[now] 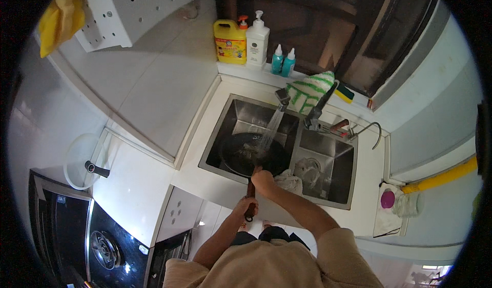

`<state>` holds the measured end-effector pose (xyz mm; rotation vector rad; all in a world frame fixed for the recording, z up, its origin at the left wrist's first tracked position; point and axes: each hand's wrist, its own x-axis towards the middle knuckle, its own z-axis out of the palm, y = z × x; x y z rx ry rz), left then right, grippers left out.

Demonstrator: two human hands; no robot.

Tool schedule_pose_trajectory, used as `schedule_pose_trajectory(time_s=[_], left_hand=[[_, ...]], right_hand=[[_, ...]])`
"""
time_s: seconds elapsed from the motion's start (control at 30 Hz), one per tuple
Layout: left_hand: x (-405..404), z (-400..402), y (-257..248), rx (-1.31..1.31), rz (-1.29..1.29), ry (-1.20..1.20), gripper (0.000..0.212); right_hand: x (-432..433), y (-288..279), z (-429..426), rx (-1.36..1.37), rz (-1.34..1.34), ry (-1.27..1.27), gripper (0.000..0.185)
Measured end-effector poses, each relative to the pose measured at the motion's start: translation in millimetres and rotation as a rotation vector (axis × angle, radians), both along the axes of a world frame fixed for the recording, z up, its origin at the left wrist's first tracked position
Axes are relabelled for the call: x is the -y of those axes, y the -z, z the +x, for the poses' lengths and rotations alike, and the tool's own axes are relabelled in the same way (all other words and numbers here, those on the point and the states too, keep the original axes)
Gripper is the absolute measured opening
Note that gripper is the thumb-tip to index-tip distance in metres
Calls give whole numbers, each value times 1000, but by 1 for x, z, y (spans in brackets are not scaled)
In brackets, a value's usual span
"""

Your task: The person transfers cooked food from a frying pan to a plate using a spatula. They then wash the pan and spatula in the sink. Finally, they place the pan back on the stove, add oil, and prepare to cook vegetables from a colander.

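Observation:
A dark frying pan [238, 153] with a brown handle rests in the left basin of a steel double sink [220, 176]. Water sprays into it from the black faucet head [283, 96]. My left hand [246, 206] is closed around the lower end of the pan's handle. Farther up, my right hand [263, 179] is at the handle where it meets the pan, its fingers partly hidden; whether it grips the handle or something small cannot be made out. A pale crumpled cloth [289, 182] lies on the sink's front edge, to the right of that hand.
Yellow [230, 50] and white pump bottles [256, 44] and two teal bottles [288, 63] line the windowsill. A green-striped towel [313, 86] lies behind the faucet, near a sponge [344, 94]. Clear plastic [307, 171] is in the right basin. At left are a glass lid [69, 172] and gas stove [103, 249].

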<state>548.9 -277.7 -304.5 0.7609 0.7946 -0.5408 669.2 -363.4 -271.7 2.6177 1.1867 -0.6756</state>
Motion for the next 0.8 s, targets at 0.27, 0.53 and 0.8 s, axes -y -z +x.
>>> schedule_pose_trajectory(time_s=[0.27, 0.53, 0.8], left_hand=[[0, 3, 7, -59, -30, 50, 10], [-1, 6, -3, -70, -40, 49, 9], [2, 7, -12, -68, -3, 9, 14]], right_hand=[[1, 46, 6, 139, 122, -64, 24], [11, 20, 21, 22, 73, -143, 14], [16, 21, 21, 18, 0, -148, 10]])
